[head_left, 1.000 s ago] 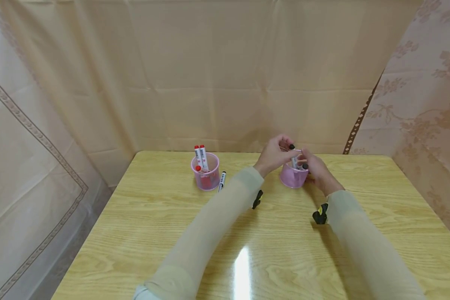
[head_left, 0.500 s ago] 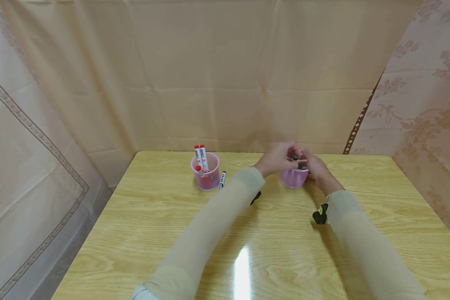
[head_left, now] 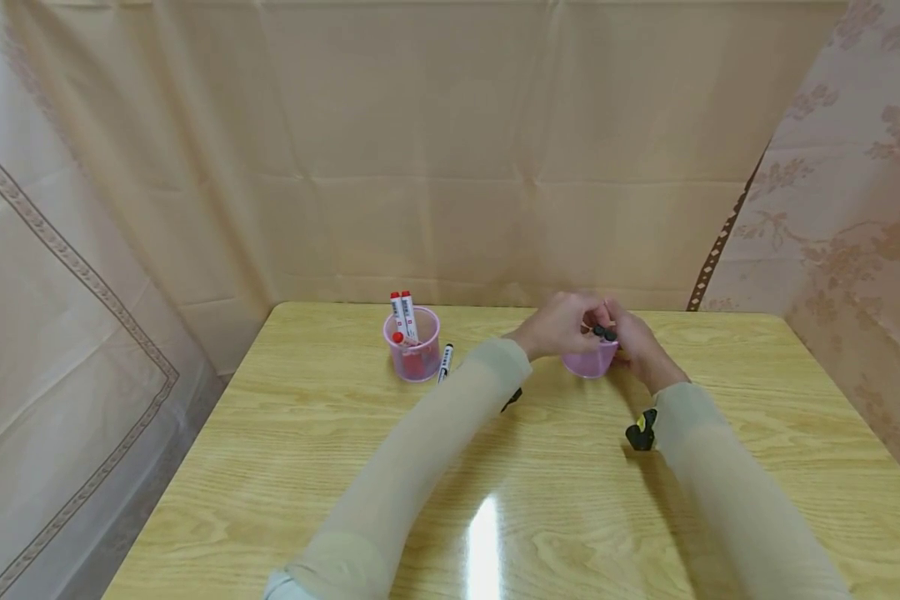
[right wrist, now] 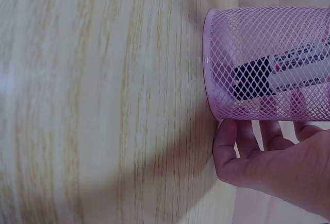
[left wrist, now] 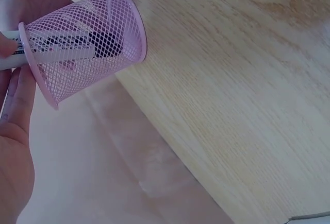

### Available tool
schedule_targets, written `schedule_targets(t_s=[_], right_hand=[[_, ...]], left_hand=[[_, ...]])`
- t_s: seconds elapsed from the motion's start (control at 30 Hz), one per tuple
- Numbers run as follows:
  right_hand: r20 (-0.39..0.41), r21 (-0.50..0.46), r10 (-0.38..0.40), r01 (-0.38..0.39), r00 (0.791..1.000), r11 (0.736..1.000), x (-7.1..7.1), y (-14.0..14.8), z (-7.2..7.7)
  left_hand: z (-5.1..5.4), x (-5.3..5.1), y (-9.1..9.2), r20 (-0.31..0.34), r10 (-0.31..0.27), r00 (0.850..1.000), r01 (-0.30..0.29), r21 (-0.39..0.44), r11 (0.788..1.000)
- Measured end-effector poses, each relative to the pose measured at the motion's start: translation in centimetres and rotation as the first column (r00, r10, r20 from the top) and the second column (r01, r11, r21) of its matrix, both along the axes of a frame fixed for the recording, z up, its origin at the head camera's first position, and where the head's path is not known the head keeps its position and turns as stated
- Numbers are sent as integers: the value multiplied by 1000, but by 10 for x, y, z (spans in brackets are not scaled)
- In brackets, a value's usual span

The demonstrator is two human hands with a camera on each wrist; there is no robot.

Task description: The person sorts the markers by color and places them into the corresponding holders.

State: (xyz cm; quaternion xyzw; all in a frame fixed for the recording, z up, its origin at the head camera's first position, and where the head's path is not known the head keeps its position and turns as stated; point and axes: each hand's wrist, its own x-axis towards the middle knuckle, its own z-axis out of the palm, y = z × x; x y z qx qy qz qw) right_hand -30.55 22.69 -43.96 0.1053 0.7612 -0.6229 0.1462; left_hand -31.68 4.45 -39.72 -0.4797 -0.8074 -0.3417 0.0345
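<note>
In the head view, a pink mesh pen cup [head_left: 588, 363] stands upright toward the table's back right. My right hand [head_left: 642, 352] holds its right side, and the right wrist view shows fingers [right wrist: 273, 136] curled against the mesh. My left hand [head_left: 561, 327] is over the cup's rim, pinching a white marker [left wrist: 11, 59] by its upper end. Through the mesh, black-capped white markers [right wrist: 294, 69] are visible inside the cup, caps near the bottom. Two dark marker ends [head_left: 604, 332] show at the rim; the left fingers partly hide the opening.
A second pink pen cup [head_left: 414, 367] stands to the left with several red-capped markers [head_left: 405, 317] in it. Beside it a black-capped marker [head_left: 446, 362] lies on the wooden table [head_left: 555, 500], partly behind the left sleeve. A beige curtain [head_left: 420, 167] hangs behind the table.
My left hand has moved down and slightly right, lowering the marker from above the rim into the right-hand cup. My right hand stays in place on that cup.
</note>
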Motion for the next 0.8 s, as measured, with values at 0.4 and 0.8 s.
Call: schedule_targets(t_s=[0.4, 0.8], right_hand=[[-12, -10, -6, 6, 1000, 1000, 1, 0, 1], [-11, 0, -11, 11, 1000, 1000, 2, 2, 1]], left_hand=[[1, 4, 2, -37, 14, 999, -16, -53, 998], [0, 8, 2, -85, -9, 996, 0, -105, 994]])
